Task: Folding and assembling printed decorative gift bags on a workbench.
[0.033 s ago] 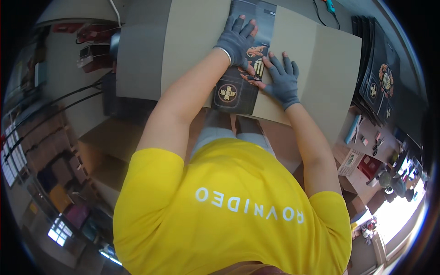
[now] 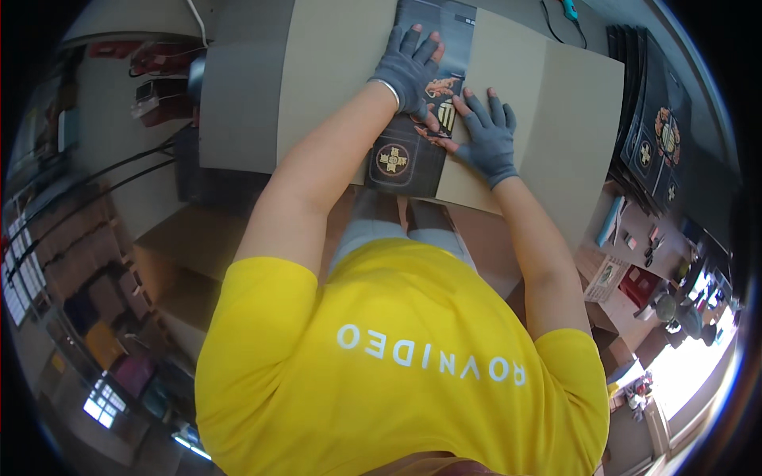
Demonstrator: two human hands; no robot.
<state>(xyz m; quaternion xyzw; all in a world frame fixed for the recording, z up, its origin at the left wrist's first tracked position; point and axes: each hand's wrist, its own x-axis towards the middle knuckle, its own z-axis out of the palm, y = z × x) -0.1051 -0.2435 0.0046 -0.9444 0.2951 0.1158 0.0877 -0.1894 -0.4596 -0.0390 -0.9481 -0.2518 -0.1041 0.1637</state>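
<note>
A long black printed strip (image 2: 413, 170), with gold and orange designs, lies across a beige cardboard sheet (image 2: 333, 55) on the work surface. My left hand (image 2: 407, 75), in a grey fingerless glove, lies flat on the strip's upper middle with its fingers stretched out. Lower and to the right, my right hand (image 2: 487, 136) wears a matching glove. Its fingers are spread on the cardboard, with thumb and index tip at the strip's right edge. Neither hand grips anything. The part of the strip under my left palm is hidden.
A stack of black printed sheets (image 2: 659, 127) sits at the far right. Behind the cardboard is a teal-handled tool (image 2: 570, 9) with a black cord. An open cardboard box (image 2: 178, 238) stands low on the left. Small tools and a red item (image 2: 637, 287) lie at lower right.
</note>
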